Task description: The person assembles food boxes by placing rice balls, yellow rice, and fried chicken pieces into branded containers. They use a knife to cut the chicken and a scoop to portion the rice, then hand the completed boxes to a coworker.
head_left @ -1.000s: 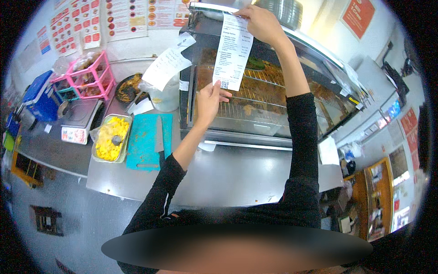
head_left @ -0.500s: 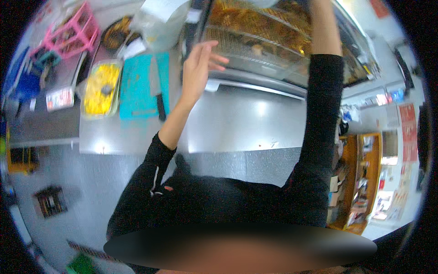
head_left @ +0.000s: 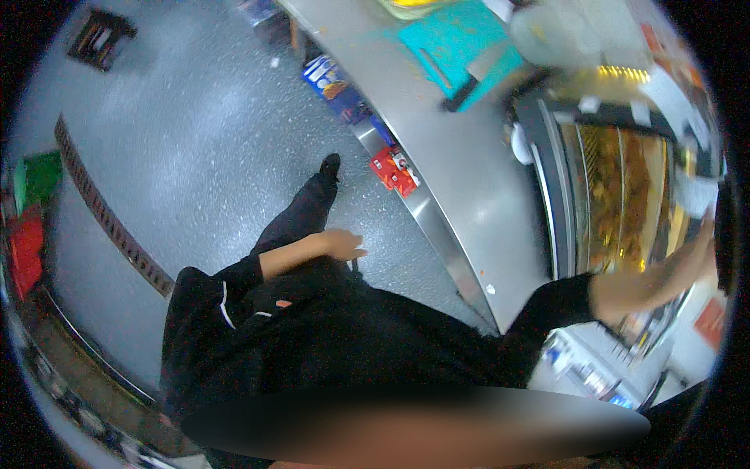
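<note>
My left hand (head_left: 342,245) hangs low in front of my body with its fingers loosely apart and nothing in them. Stretched far to the right, my right hand (head_left: 705,248) is beside a glass-fronted display case (head_left: 547,176); its fingers are lost at the dark rim of the picture. Browned food (head_left: 613,195) lies on racks inside the lit case. On the steel counter (head_left: 488,211) lies a teal cutting board (head_left: 453,47), with a black-handled knife (head_left: 461,95) across it. Part of a tub of yellow food (head_left: 414,6) shows at the top edge.
Beneath the counter are a red box (head_left: 394,172) and a blue box (head_left: 334,82). A slotted drain grate (head_left: 101,207) crosses the grey floor on the left. A dark crate (head_left: 101,37) stands farther off, and green (head_left: 39,176) and red (head_left: 27,246) containers sit at the left rim.
My view has swung round, so the counter and case now lie to the right. My left hand has dropped from beside the case to in front of my body. My right arm still reaches toward the case.
</note>
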{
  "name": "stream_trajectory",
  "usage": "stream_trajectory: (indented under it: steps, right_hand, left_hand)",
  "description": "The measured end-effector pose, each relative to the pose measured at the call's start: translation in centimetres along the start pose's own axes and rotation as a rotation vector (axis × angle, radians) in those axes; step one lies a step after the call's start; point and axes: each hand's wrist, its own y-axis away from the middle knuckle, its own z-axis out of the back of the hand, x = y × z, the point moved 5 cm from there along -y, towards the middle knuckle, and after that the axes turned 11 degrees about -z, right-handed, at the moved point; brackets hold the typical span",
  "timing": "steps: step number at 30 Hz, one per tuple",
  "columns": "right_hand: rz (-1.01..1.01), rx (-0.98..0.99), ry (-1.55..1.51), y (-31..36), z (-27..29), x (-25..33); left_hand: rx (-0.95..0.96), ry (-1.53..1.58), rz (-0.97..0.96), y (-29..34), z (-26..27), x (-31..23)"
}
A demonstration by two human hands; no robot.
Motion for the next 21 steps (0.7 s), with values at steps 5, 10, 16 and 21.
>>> stream_trajectory:
  steps: [5, 10, 16, 21]
  right_hand:
    - [0.536, 1.474, -1.096, 22.9, -19.2, 20.8]
    - [-0.616, 1.701, -1.082, 44.2, -50.6, 28.8]
    - [-1.496, 1.577, -1.228, 58.7, -79.3, 21.6]
    - [-1.861, 1.214, -0.930, 60.9, -97.1, 17.1]
  left_hand:
    - [-0.191, 0.237, 0.289, 2.6, -3.3, 10.4]
    - [-0.406, 0.337, 0.517, 2.0, -7.2, 21.2]
    - [-0.643, 0.510, 0.740, -0.8, -9.8, 30.3]
    - [-0.809, 0.660, 0.793, -0.4, -10.8, 39.7]
